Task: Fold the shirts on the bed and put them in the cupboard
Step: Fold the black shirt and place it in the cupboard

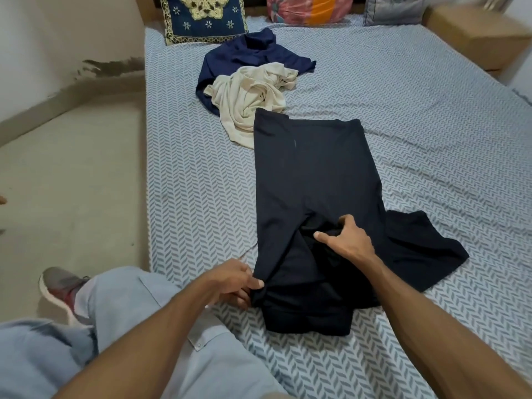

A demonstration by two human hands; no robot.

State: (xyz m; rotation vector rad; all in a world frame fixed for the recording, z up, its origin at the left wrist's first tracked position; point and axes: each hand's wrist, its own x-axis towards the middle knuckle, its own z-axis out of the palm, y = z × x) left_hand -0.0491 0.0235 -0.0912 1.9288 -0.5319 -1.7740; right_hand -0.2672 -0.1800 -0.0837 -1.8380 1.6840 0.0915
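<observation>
Beige floor (72,168), stained wall (57,38), perhaps damp.

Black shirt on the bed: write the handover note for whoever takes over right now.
Left hand: pinches the black shirt at its near left edge.
Right hand: grips a bunch of the shirt's cloth near its middle.
Black shirt lies lengthwise on the bed, left side folded in, right sleeve still spread out.
Cream shirt lies crumpled on the navy shirt, farther up the bed.
Done: first fold on black.
Left: finish it, fold the other two, put all three in the cupboard, which is not in view.
</observation>
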